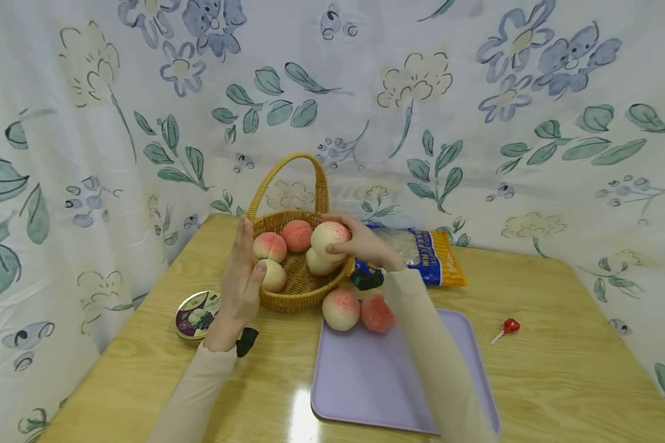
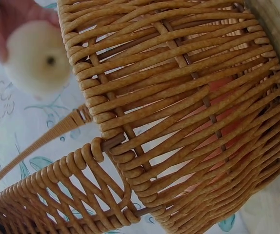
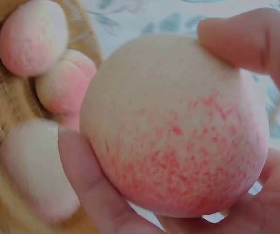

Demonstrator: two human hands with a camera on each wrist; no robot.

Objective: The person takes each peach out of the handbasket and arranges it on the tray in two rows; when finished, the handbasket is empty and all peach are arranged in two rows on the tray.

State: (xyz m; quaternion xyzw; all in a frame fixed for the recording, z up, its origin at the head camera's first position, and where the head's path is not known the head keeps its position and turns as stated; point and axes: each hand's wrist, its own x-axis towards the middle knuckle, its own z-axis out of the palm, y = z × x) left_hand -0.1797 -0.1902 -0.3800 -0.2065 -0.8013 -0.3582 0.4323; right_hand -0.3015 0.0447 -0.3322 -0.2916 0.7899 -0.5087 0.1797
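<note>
My right hand (image 1: 366, 241) grips a pale peach with red speckles (image 1: 332, 234) over the right side of the wicker basket (image 1: 294, 303). In the right wrist view, thumb and fingers wrap round that peach (image 3: 174, 126). Directly beneath it, another pale peach (image 1: 318, 263) lies in the basket. Also inside are a red peach (image 1: 297, 235), a red-and-cream peach (image 1: 270, 246) and a pale one (image 1: 274, 277). My left hand (image 1: 241, 286) stands upright with straight fingers by the basket's left side; whether it touches the rim I cannot tell. The left wrist view faces the woven wall (image 2: 179, 97).
Two peaches, one cream and red (image 1: 341, 310), one red (image 1: 378, 314), rest at the back of a lilac tray (image 1: 366, 381). A blue-and-yellow bag (image 1: 438, 258) lies behind. A round tin (image 1: 191, 317) is at left, a red lollipop (image 1: 511, 325) at right. The basket's handle (image 1: 321, 191) arches high.
</note>
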